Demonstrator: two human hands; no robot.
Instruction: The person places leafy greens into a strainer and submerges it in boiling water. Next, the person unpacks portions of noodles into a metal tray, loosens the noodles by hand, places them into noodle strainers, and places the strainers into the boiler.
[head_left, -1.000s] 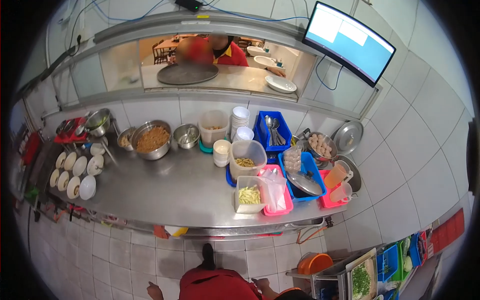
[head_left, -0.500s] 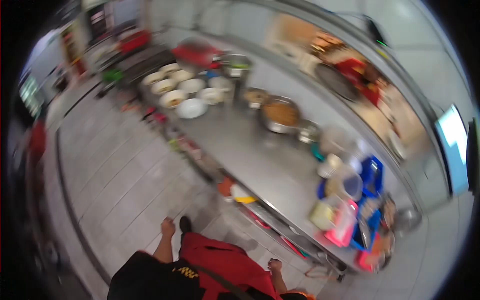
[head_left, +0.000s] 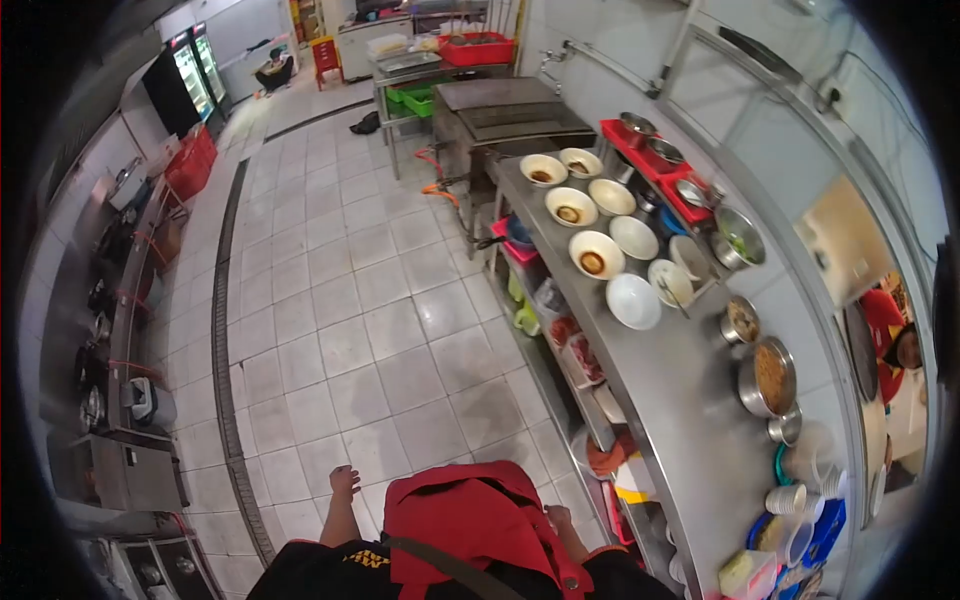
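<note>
My left hand (head_left: pixel 344 480) hangs over the tiled floor, left of the red apron (head_left: pixel 470 520), with its fingers loosely curled; whether they are closed is too small to tell. On the apron's other side my right hand (head_left: pixel 560 517) hangs low near the counter's lower shelf, partly hidden, touching nothing I can see. Nearest to it is the steel counter (head_left: pixel 670 410). Several bowls (head_left: pixel 633 301) stand along the counter, some with dark sauce in them. Behind them are a steel pot of brown food (head_left: pixel 768 378) and a smaller pot (head_left: pixel 741 320).
A drain channel (head_left: pixel 222 330) runs along the tiled floor. Cooking equipment (head_left: pixel 105 330) lines the left side. Red crates (head_left: pixel 190 165) stand farther back, and a person (head_left: pixel 273 72) sits low at the far end. Another person (head_left: pixel 903 345) is beyond the serving window.
My view has swung left from facing the counter and serving window to looking along the aisle. The counter now lies on my right, and the bowls appear closer. Both hands still hang beside the apron.
</note>
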